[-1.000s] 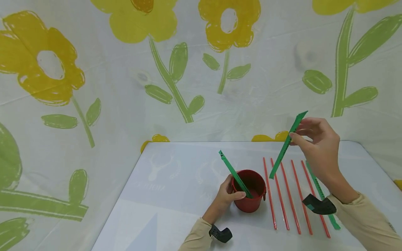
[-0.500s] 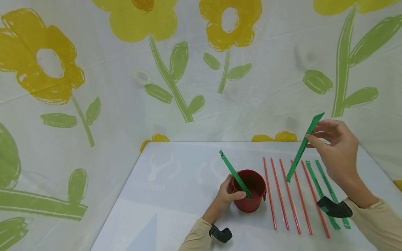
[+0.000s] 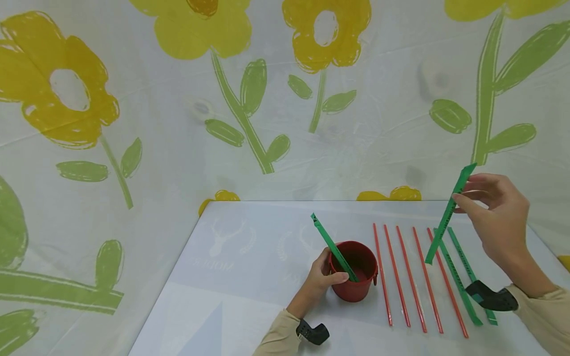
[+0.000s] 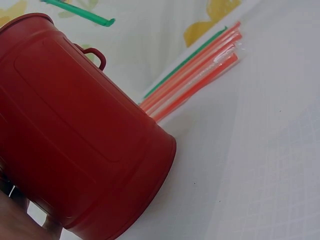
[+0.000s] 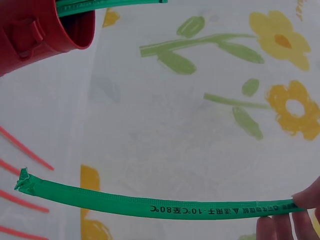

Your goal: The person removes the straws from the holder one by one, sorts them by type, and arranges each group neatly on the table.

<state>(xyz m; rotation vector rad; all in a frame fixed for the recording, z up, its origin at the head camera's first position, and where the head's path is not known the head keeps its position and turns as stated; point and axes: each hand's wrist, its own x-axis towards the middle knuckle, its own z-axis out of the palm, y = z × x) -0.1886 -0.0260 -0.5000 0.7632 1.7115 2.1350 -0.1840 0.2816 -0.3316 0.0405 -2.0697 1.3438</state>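
Observation:
My left hand (image 3: 318, 279) grips a small red bucket (image 3: 353, 292) by its rim, thumb over the edge and fingers along the outside. One green-wrapped straw (image 3: 329, 241) leans in the bucket, its upper end jutting out to the left. Right of that, my right hand (image 3: 500, 215) pinches another green-wrapped straw (image 5: 125, 201) near its upper end, above the table. This straw slants down to the left, and dark printing shows on the wrapper in the right wrist view. The bucket's wall (image 4: 75, 110) fills much of the left wrist view, hiding most of the left hand.
Several red straws (image 3: 407, 277) in clear wrappers lie in a row on the white table (image 3: 209, 291), right of the bucket. Two green-wrapped straws (image 3: 457, 277) lie beyond them, partly under the right forearm. A flower-printed cloth (image 3: 378, 123) hangs behind the table.
My right hand has moved right with the green-wrapped straw, from above the leftmost red straws to above the rightmost ones. The left hand and bucket have stayed in place.

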